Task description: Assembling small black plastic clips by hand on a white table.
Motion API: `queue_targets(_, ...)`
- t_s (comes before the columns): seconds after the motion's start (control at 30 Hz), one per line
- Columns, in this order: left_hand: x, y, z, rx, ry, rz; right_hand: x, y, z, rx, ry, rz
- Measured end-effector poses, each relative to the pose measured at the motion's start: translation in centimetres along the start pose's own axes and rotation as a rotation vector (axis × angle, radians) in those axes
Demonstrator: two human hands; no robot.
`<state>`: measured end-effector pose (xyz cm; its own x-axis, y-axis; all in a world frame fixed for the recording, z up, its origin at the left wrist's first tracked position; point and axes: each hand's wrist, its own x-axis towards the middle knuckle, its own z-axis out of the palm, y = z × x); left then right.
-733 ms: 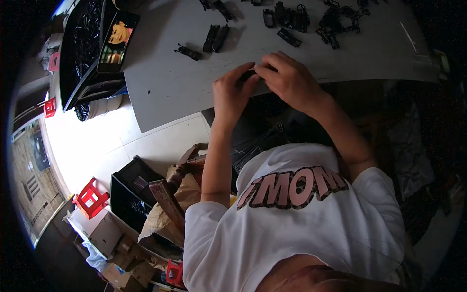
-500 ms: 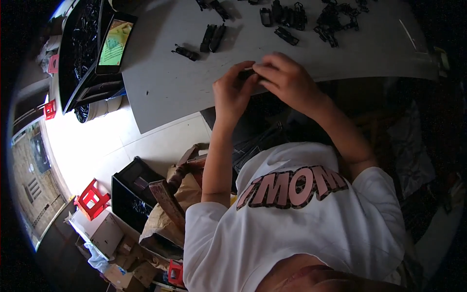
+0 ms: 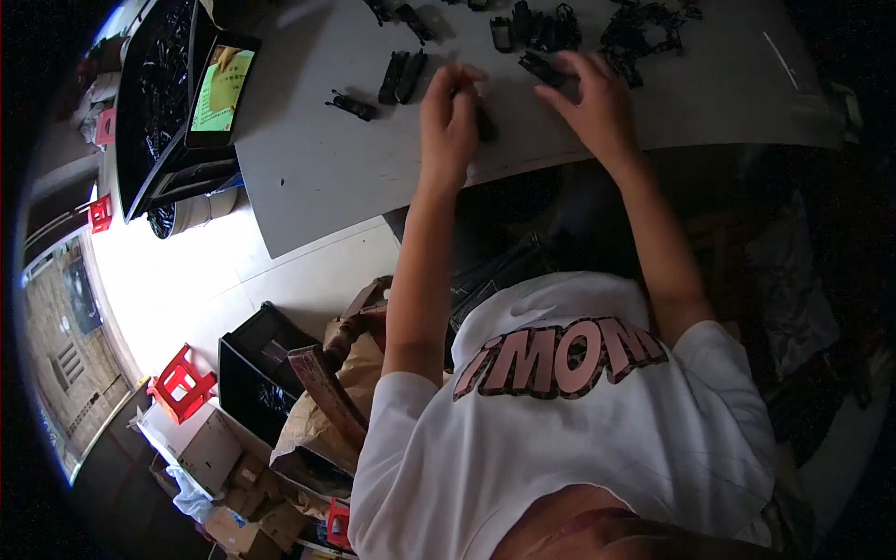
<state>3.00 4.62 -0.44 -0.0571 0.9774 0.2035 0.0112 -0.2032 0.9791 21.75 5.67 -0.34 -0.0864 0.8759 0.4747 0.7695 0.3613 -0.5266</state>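
My left hand [image 3: 448,126] is closed above the grey table, its fingers curled around a small black plastic part [image 3: 485,123] that pokes out on the right side. Most of that part is hidden by the hand. My right hand [image 3: 597,107] is open, thumb and fingers spread on either side of a black clip-like piece [image 3: 541,68] lying on the table; whether the fingertips touch it I cannot tell. Just left of my left hand lies a pair of long black pieces [image 3: 401,77], with a smaller black piece [image 3: 351,105] beyond them to the left.
More black parts [image 3: 534,28] stand at the far side, beside a tangled black cluster [image 3: 644,37]. A lit phone [image 3: 222,91] leans against a black bin [image 3: 154,103] left of the grey table [image 3: 308,168]. Below are a red stool [image 3: 182,383] and cardboard boxes [image 3: 233,532].
My hands were together over the table's near edge and have moved apart. The right hand has let go and reached away to the black piece; the left has moved slightly farther from me.
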Motion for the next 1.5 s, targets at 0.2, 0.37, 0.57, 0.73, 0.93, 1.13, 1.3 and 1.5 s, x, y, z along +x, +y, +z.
queue_targets(0.2,2.0,-1.9,1.7,0.253,-0.113,-0.111,-0.8,0.3,0.3,0.234,-0.162,-0.039)
queue_targets(0.37,1.3,0.4,0.2,-0.13,-0.323,-0.402,-1.1,1.1,-0.8,0.658,-0.4,0.205)
queue_targets(0.57,-0.3,1.6,0.5,-0.178,-0.214,-0.266,-1.3,-0.5,-0.5,1.134,-0.358,0.366)
queue_targets(0.73,-0.7,0.4,0.2,-0.092,-0.158,-0.067,-1.6,-1.7,-0.3,1.003,-0.218,0.217)
queue_targets(0.93,-1.0,1.0,-0.1,0.237,-0.142,-0.047,-1.5,-3.0,-1.3,0.451,-0.312,-0.041)
queue_targets(1.13,-1.4,0.7,-0.1,0.426,-0.018,0.052,-1.6,-2.1,0.2,0.434,-0.2,0.157)
queue_targets(1.3,-2.0,1.3,-0.3,0.817,-0.057,0.094,-0.6,-2.0,-0.2,-0.109,-0.274,-0.027)
queue_targets(1.5,-2.0,1.4,-1.1,0.831,-0.013,0.172,1.9,-2.9,0.0,-0.191,-0.281,-0.046)
